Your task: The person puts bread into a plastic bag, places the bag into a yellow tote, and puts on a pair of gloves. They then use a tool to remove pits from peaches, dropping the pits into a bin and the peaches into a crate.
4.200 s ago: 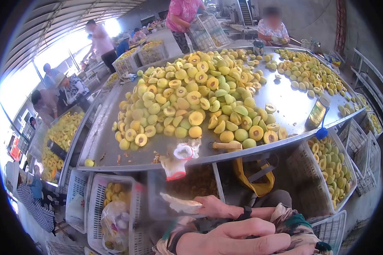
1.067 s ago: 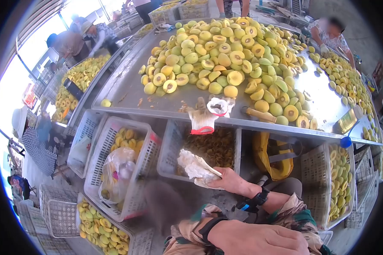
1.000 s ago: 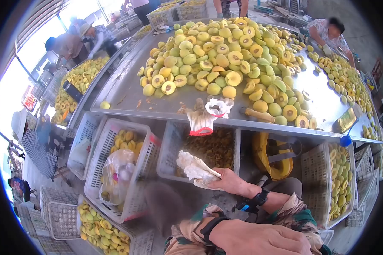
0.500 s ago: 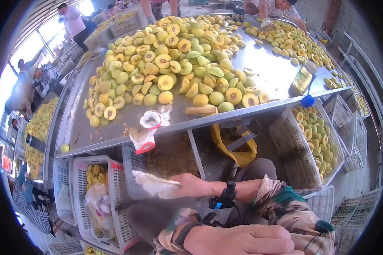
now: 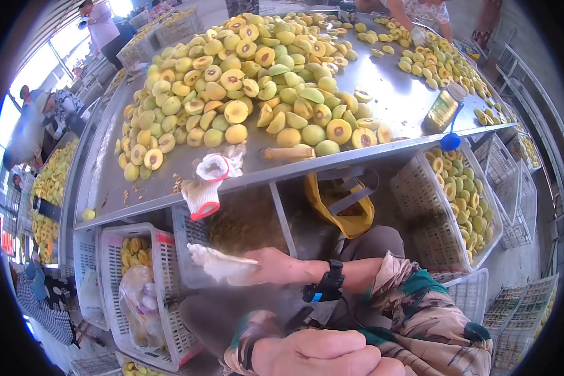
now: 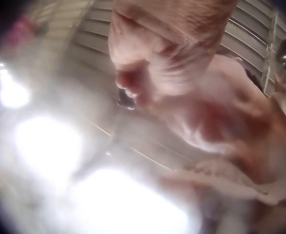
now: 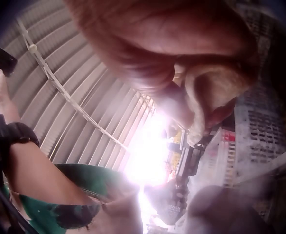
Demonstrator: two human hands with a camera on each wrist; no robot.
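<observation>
In the head view my right hand [image 5: 276,266] grips a pale, ragged-edged piece of flatbread [image 5: 222,263] by its end, out over my lap. The right wrist view shows a curled, thick-edged side of the bread [image 7: 225,83] under the fingers. My left hand [image 5: 323,354] lies palm down near the bottom of the head view, its fingers bent. Up close, a small dark object [image 6: 126,99] shows at the left hand's [image 6: 172,48] fingertips; most of it is hidden. Two white work gloves [image 5: 210,178] with red-edged cuffs lie at the metal table's front edge.
Halved yellow-green peaches [image 5: 238,81] are heaped on the metal table [image 5: 131,203]. A jar [image 5: 445,106] stands near its right edge. Crates [image 5: 454,207] of fruit stand around my knees, with a yellow bag [image 5: 351,219] under the table. Across it, a person's gloved hand [image 5: 418,36] reaches into fruit.
The head view has swung right and back. The flatbread stays in my right hand, now held flatter. My left hand's fingers are more bent than a second ago. The person across has bent forward.
</observation>
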